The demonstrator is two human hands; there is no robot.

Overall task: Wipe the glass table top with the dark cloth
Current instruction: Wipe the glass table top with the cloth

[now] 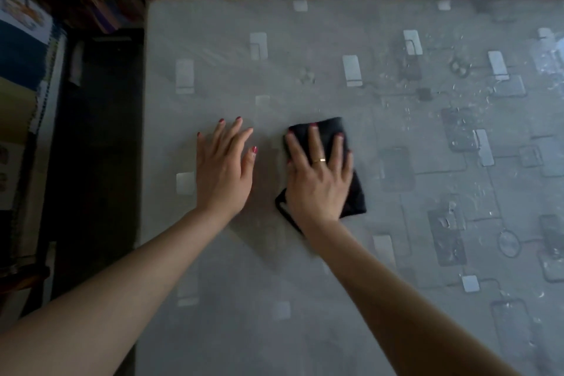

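The wiping is under way: the right hand (319, 174) presses flat, fingers spread, on the folded dark cloth (354, 192) mid-desk (232, 299), the left hand (224, 171) lies open beside it, and the spattered right side likely comes next.

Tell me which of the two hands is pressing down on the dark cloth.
The right hand, the one wearing a ring, lies flat on the dark cloth. The left hand rests open on the bare glass table top beside it, touching no cloth.
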